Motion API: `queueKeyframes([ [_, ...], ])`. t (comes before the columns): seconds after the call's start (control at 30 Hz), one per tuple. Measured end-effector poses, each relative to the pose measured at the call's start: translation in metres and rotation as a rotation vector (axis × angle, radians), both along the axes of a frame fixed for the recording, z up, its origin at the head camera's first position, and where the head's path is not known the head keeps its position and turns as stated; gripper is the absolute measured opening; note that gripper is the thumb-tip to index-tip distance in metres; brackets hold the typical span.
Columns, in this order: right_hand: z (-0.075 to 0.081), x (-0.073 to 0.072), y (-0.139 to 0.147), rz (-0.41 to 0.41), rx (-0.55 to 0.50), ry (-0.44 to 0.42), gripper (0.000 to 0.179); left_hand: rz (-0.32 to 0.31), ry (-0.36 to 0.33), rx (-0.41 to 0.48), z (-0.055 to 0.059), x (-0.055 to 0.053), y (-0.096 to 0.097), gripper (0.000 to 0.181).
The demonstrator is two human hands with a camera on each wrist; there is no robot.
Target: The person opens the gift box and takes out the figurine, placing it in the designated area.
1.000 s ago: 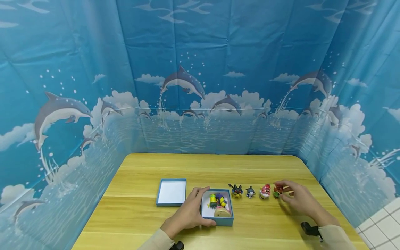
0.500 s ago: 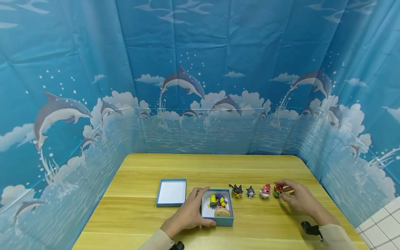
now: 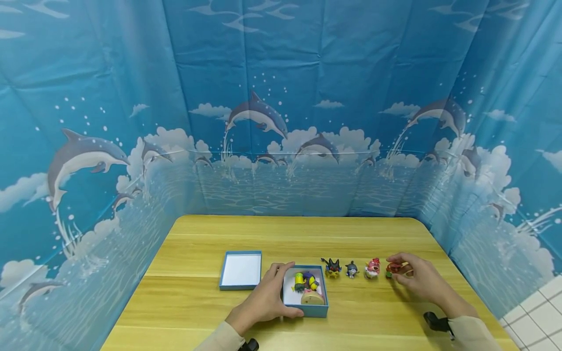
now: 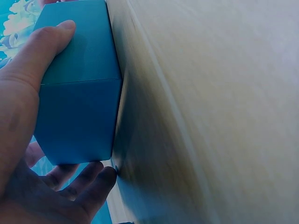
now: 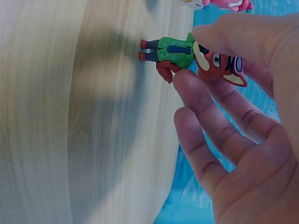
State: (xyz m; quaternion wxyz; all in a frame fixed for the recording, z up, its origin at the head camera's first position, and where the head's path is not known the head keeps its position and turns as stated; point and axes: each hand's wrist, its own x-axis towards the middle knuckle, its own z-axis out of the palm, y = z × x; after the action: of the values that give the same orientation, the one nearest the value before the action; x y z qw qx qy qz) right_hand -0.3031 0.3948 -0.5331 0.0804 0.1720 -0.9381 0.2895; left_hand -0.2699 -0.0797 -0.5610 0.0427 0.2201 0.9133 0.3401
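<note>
My left hand [image 3: 269,298] grips a small open blue box [image 3: 314,311] at its left side, thumb on the near wall [image 4: 79,56] and fingers round the far side. Inside lie a yellow figure [image 3: 299,281], a purple-and-yellow figure [image 3: 311,281] and a rounded cream piece [image 3: 312,298]. To the right, my right hand [image 3: 422,279] pinches a fox figurine [image 5: 175,50] with a reddish head, green shirt and dark trousers. Thumb and fingers are at its head and shoulders; its feet point toward the table in the right wrist view.
A blue-rimmed box lid [image 3: 241,270], white inside, lies left of the box. Between box and right hand stand a black-and-yellow figurine [image 3: 332,268], a small grey one [image 3: 351,270] and a pink-and-white one [image 3: 372,269]. A dolphin-print curtain [image 3: 281,185] surrounds the wooden table [image 3: 197,312].
The fox figurine has shifted slightly to the right in the right hand's fingers. The left hand and the box have stayed in place.
</note>
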Motion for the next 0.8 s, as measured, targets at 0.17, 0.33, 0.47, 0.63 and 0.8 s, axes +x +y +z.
queueKeyframes([
  [0.17,0.0003,0.0007,0.0002,0.002,0.009,-0.007,0.044,-0.001,-0.004,0.003,-0.0002,0.0,-0.0001,0.132],
  [0.33,0.0004,0.0015,0.0005,0.005,0.004,-0.026,0.048,0.003,-0.007,0.005,-0.0002,0.0006,0.0002,0.132],
  [0.47,0.0011,0.0024,0.0009,0.006,0.006,-0.032,0.05,0.004,-0.007,0.007,-0.0003,0.0006,0.0004,0.131],
  [0.63,0.0026,0.0037,0.001,0.008,0.01,-0.024,0.05,0.005,-0.009,0.011,-0.0001,0.0002,0.0004,0.131],
  [0.8,0.0025,0.0039,0.0013,-0.001,0.029,-0.005,0.051,0.004,-0.007,0.009,-0.0005,-0.0003,0.0003,0.131],
])
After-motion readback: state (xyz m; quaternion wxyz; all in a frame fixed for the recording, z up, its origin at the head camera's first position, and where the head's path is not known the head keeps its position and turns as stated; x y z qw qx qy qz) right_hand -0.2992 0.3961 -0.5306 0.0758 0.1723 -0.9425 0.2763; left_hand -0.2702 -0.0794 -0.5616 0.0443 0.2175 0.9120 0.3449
